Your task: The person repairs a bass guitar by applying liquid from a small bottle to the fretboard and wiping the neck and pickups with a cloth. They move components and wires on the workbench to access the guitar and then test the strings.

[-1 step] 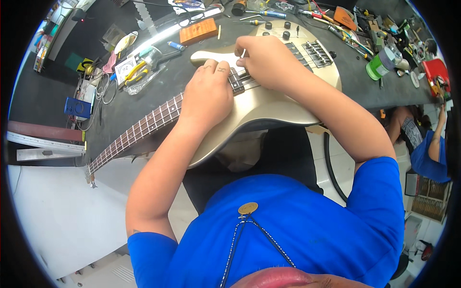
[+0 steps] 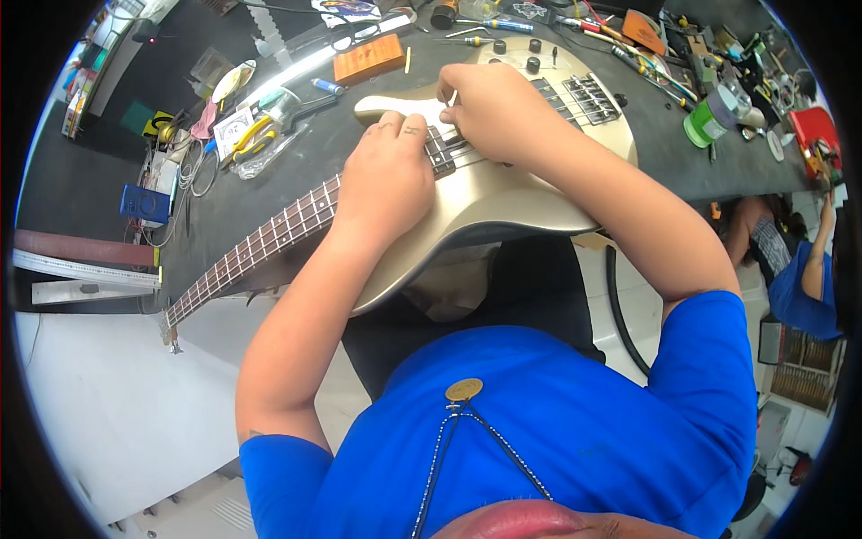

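A pale gold electric bass guitar (image 2: 503,196) lies face up across the bench edge, its fretted neck (image 2: 269,230) running down to the left. My left hand (image 2: 391,175) is closed over the place where neck meets body, fingers bent over the far side and their tips hidden. Just right of it, my right hand (image 2: 503,112) hovers at the upper body, thumb and forefinger pinched together. A small pale sliver shows between them, too small to name. Between my hands sits a dark pickup (image 2: 440,154). The metal bridge (image 2: 590,99) and black knobs (image 2: 533,66) are beyond my right wrist.
An orange-brown wooden block (image 2: 370,59) and a blue tube (image 2: 328,87) lie behind the bass. Yellow-handled pliers (image 2: 254,146) are at left, near cables. A green-labelled bottle (image 2: 709,121) stands at right among scattered tools. Another person in blue (image 2: 799,283) sits far right.
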A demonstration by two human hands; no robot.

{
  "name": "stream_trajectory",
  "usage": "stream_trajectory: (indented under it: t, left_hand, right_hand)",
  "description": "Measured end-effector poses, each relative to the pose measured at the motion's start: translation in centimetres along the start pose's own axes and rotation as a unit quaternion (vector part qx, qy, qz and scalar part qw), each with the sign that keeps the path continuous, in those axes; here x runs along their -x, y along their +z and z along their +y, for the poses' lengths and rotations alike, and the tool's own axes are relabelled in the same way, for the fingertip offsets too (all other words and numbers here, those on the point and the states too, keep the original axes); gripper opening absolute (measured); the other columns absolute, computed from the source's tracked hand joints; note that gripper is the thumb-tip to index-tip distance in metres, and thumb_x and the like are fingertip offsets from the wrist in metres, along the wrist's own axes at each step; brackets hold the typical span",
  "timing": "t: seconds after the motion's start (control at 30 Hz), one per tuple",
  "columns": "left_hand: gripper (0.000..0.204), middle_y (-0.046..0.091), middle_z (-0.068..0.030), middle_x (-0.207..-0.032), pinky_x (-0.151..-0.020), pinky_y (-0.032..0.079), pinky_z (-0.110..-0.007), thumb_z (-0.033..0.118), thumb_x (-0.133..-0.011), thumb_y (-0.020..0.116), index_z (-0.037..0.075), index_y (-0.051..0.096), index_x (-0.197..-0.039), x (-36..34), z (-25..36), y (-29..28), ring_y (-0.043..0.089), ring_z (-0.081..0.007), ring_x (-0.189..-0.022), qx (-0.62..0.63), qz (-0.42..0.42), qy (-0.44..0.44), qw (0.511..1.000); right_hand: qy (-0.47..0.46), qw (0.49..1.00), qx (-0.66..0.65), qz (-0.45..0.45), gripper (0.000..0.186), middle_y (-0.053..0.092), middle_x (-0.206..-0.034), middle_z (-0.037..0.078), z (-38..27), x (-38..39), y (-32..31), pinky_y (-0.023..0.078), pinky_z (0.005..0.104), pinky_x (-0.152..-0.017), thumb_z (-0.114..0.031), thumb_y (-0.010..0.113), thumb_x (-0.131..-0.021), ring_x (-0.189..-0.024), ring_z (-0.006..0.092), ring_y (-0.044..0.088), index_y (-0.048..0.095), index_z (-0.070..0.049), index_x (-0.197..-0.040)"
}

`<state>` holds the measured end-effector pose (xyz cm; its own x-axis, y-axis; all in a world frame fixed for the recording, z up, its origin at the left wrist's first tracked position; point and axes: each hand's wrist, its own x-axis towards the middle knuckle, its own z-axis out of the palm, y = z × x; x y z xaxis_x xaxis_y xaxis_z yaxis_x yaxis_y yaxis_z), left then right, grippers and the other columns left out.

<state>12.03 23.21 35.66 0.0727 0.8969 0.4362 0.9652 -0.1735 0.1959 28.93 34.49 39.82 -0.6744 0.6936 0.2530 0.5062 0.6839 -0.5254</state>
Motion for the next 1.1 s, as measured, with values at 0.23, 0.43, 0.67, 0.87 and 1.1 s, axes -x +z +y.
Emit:
stream_trajectory:
  t: [0.23, 0.43, 0.67, 0.87, 1.1]
  left_hand:
    - [0.014, 0.068, -0.022, -0.11, -0.093, 0.055, -0.055, 0.004, -0.097, 0.061, 0.0, 0.063, -0.11, -0.3, 0.0, 0.1, 0.068, -0.0441, -0.105, 0.02, 0.008, -0.014, 1.0]
    - [0.012, 0.071, -0.0226, -0.108, -0.092, 0.055, -0.054, 0.007, -0.098, 0.063, 0.001, 0.066, -0.108, -1.6, -1.2, -1.0, 0.07, -0.0448, -0.102, 0.084, -0.039, -0.04, 0.995]
    - [0.012, 0.07, -0.0213, -0.104, -0.087, 0.057, -0.056, 0.01, -0.099, 0.063, 0.001, 0.064, -0.106, -0.9, -0.7, -0.1, 0.07, -0.0454, -0.098, 0.031, 0.012, -0.028, 0.999]
    - [0.012, 0.069, -0.0224, -0.104, -0.087, 0.056, -0.057, 0.01, -0.099, 0.063, 0.0, 0.064, -0.105, -1.3, -0.4, 0.0, 0.07, -0.0459, -0.098, 0.048, 0.007, -0.013, 0.999]
    - [0.014, 0.07, -0.024, -0.104, -0.087, 0.057, -0.058, 0.009, -0.098, 0.062, -0.001, 0.066, -0.105, -1.5, -0.1, 0.3, 0.07, -0.047, -0.097, 0.027, 0.01, -0.029, 0.999]
  right_hand:
    - [-0.081, 0.993, 0.092, 0.005, 0.022, 0.078, -0.101, 0.024, 0.6, -1.8, 0.7, 0.06, 0.0506, -0.087, -0.008, 0.081, -0.093, -0.099, 0.0445, 0.076, 0.071, 0.002, -0.111]
    - [-0.094, 0.992, 0.066, 0.061, 0.02, 0.077, -0.089, 0.029, 0.3, -1.5, 1.2, 0.065, 0.0484, -0.08, -0.002, 0.077, -0.081, -0.091, 0.0434, 0.08, 0.071, 0.009, -0.097]
    - [-0.051, 0.998, 0.041, 0.016, 0.017, 0.076, -0.098, 0.029, -0.5, -0.3, 1.0, 0.06, 0.0521, -0.084, 0.001, 0.072, -0.091, -0.098, 0.0466, 0.076, 0.067, 0.005, -0.106]
    - [-0.082, 0.992, 0.043, 0.087, 0.019, 0.076, -0.085, 0.028, 0.8, -0.9, 1.5, 0.064, 0.0503, -0.075, -0.004, 0.079, -0.08, -0.085, 0.0448, 0.078, 0.07, 0.008, -0.091]
    - [-0.027, 0.997, 0.064, 0.03, 0.017, 0.076, -0.092, 0.028, -1.4, -1.0, 1.2, 0.062, 0.0518, -0.081, 0.002, 0.072, -0.084, -0.091, 0.0457, 0.077, 0.069, 0.006, -0.1]
